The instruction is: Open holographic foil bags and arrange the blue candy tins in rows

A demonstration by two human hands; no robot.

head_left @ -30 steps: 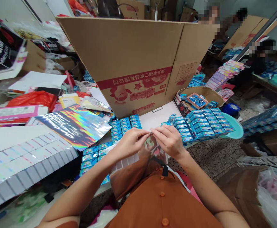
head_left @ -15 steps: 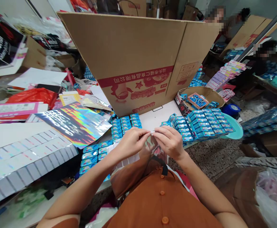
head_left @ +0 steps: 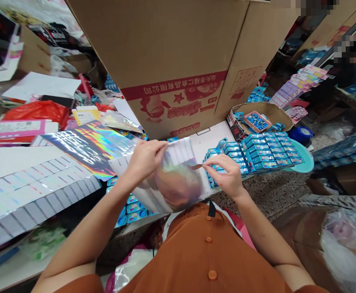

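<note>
My left hand [head_left: 147, 156] is closed on the upper edge of a glossy sticker sheet [head_left: 176, 183], holding it tilted above the table. White label strips show along the sheet's top, while its middle is blurred and reflective. To the right, my right hand [head_left: 225, 175] pinches a thin brownish strip [head_left: 196, 166] at the sheet's right side. Whether that strip is still joined to the sheet I cannot tell. Under the sheet, partly covered, lie rows of small blue boxes [head_left: 135, 209]. More blue boxes [head_left: 227, 154] stand just beyond my right hand.
A tall cardboard carton [head_left: 178, 49] rises behind the table. Rightward are a block of stacked blue boxes [head_left: 271, 150], a turquoise lid [head_left: 306, 158] and a cut-down box [head_left: 277, 114] holding a small tray [head_left: 257, 121]. A rainbow foil sheet [head_left: 89, 146] and white label stacks [head_left: 43, 191] lie left.
My hands have moved apart, the left up and leftward, the right slightly right. The sheet has swung up and now covers most of the left rows of blue boxes. The view has tipped down.
</note>
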